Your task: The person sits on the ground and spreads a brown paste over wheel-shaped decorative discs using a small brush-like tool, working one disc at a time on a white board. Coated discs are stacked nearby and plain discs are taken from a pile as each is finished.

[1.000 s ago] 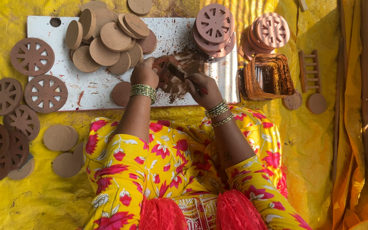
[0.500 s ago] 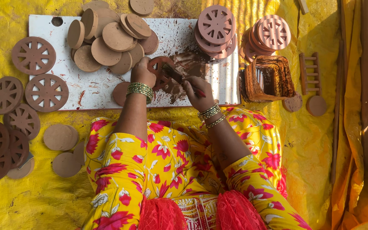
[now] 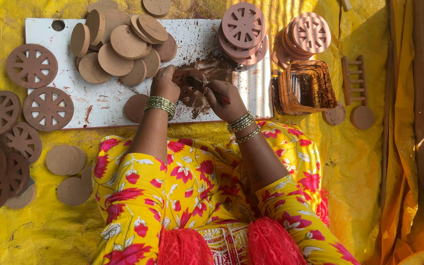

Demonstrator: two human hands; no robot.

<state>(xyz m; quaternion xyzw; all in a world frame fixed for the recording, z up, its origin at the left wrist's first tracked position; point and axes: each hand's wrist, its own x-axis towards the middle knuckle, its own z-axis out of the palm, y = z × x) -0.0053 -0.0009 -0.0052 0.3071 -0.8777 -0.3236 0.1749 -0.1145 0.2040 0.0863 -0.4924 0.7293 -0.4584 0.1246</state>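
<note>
One head-worn camera looks straight down, fairly near, onto the white board (image 3: 99, 105) and the person's lap.

left hand (image 3: 165, 84): fingers curled, pressing down, wrist bent, far from the body.
right hand (image 3: 224, 98): closed in a pinch grip, just right of the left hand.
forearms: both reach forward, converging.

Discs (image 3: 123, 46) on board (image 3: 99, 105), wheels (image 3: 31, 65) left.
</note>
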